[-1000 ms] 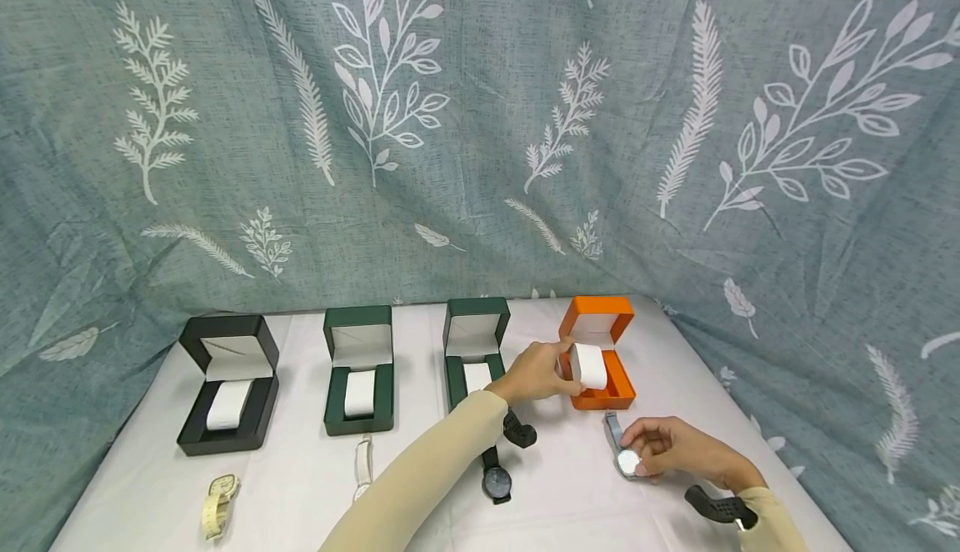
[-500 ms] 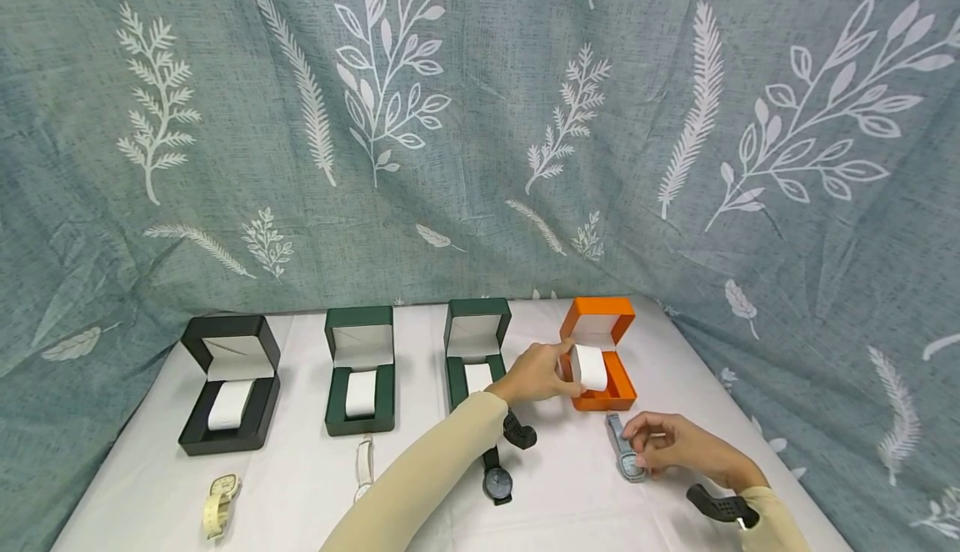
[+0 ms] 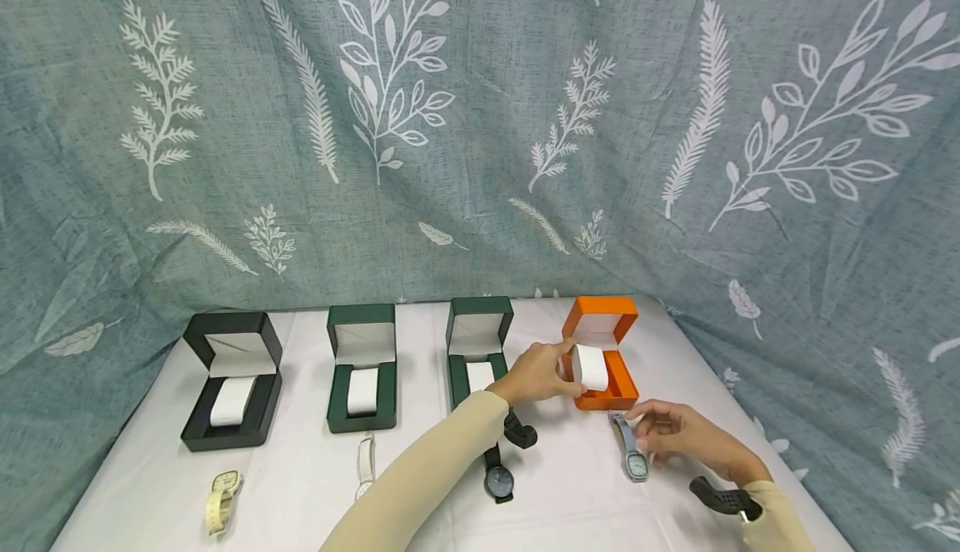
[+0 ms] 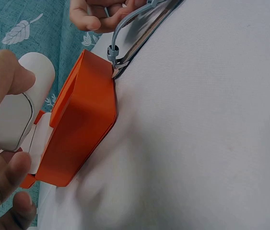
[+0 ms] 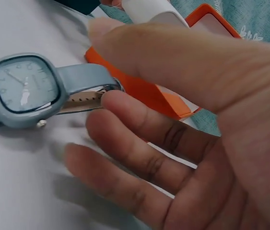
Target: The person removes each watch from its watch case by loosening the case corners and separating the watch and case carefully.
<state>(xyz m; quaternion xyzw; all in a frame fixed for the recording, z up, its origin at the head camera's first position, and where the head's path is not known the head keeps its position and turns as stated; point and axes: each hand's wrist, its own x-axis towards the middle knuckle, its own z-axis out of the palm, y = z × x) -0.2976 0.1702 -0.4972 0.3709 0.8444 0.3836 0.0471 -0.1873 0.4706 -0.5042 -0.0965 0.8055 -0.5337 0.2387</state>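
My left hand (image 3: 536, 371) grips a white watch cushion (image 3: 589, 368) between thumb and fingers, tilted over the orange watch box (image 3: 604, 402). That box stands with its lid up; its orange outer wall fills the middle of the left wrist view. Just in front lies a light blue wristwatch (image 3: 631, 449) with a squarish dial, its strap looped at the buckle end. My right hand (image 3: 686, 435) is beside this strap, fingers loosely bent and thumb apart from them. In the right wrist view the fingertips (image 5: 111, 99) are right at the buckle end, and the dial faces up.
Two green watch boxes (image 3: 381, 419) (image 3: 457, 381) and a black watch box (image 3: 267, 419) stand with lids up, each with a white cushion. A black watch (image 3: 498, 481), a white-strapped watch (image 3: 365, 460) and a cream watch (image 3: 217, 506) lie in front. A patterned curtain (image 3: 480, 118) hangs behind.
My right hand has moved off the blue watch's dial and up along its strap, toward the orange box. The watch has shifted slightly right. My left hand stays with the cushion.
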